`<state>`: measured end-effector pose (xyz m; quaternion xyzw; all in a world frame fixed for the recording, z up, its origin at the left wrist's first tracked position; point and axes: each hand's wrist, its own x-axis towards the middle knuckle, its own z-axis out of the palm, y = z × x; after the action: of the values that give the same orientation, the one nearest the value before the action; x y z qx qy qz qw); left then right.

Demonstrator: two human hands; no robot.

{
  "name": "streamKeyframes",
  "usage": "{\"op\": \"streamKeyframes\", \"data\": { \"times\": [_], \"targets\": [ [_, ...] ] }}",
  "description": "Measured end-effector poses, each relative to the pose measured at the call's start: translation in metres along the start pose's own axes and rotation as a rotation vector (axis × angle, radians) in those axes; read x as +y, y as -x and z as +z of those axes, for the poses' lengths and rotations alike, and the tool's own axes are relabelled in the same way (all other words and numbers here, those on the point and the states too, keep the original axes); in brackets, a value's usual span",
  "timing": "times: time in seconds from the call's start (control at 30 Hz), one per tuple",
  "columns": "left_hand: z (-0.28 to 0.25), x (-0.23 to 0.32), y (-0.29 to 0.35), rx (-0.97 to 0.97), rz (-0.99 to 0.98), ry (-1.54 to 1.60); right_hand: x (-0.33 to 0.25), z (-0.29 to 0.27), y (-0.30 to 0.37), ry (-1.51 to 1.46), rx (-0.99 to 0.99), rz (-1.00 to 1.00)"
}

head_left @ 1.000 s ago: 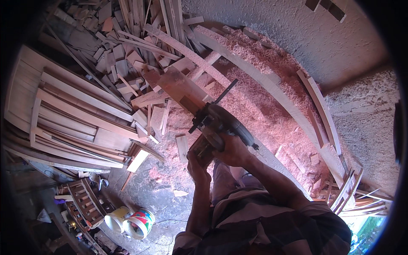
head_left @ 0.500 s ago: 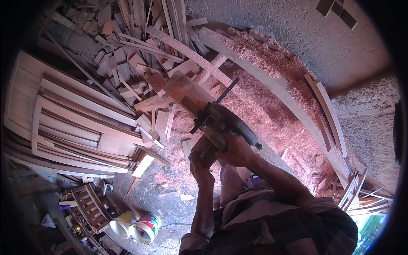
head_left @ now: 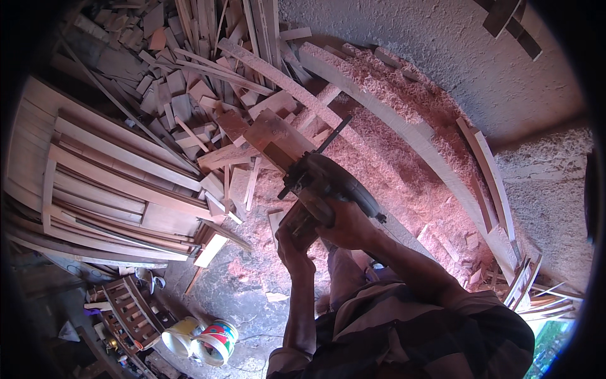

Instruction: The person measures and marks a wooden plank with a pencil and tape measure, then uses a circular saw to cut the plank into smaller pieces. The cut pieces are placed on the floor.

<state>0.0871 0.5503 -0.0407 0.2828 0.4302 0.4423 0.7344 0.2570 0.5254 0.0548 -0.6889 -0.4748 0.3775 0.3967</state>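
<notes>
A dark circular saw (head_left: 325, 180) with a guide bar across its front rests at the near end of a short wooden board (head_left: 281, 134). My right hand (head_left: 347, 224) is closed round the saw's rear handle. My left hand (head_left: 291, 249) is closed round the brownish, blocky part at the saw's near left side; its fingertips are partly hidden. The blade, and the board's end under the saw, cannot be seen. A long sawdust-covered beam (head_left: 284, 82) runs behind the board.
Offcuts (head_left: 180, 85) are heaped at the far left, beside stacked wooden frames (head_left: 126, 170). Pink shavings (head_left: 391, 158) cover the floor to the right, around a long curved plank (head_left: 404, 126). Two buckets (head_left: 218, 341) and a slatted wooden piece (head_left: 134, 309) stand at the near left.
Both hands and the saw have shifted very slightly left and nearer, along with a small shift of the whole view. Both grips look the same.
</notes>
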Motion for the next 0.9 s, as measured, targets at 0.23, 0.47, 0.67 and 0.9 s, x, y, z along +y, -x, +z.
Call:
{"op": "streamKeyframes", "data": {
  "times": [0.23,0.47,0.67,0.9],
  "targets": [
    [0.003,0.007,-0.012,0.13,-0.027,0.071,-0.004,0.004,-0.013,0.029,-0.018,0.052],
    [-0.001,0.01,-0.023,0.113,-0.018,0.085,-0.002,0.01,-0.025,0.046,-0.008,0.028],
    [-0.002,0.014,-0.03,0.106,-0.014,0.076,-0.005,0.012,-0.033,0.026,-0.013,0.041],
    [-0.002,0.018,-0.039,0.098,-0.01,0.084,-0.009,0.014,-0.041,0.032,0.005,0.016]
  ]
}}
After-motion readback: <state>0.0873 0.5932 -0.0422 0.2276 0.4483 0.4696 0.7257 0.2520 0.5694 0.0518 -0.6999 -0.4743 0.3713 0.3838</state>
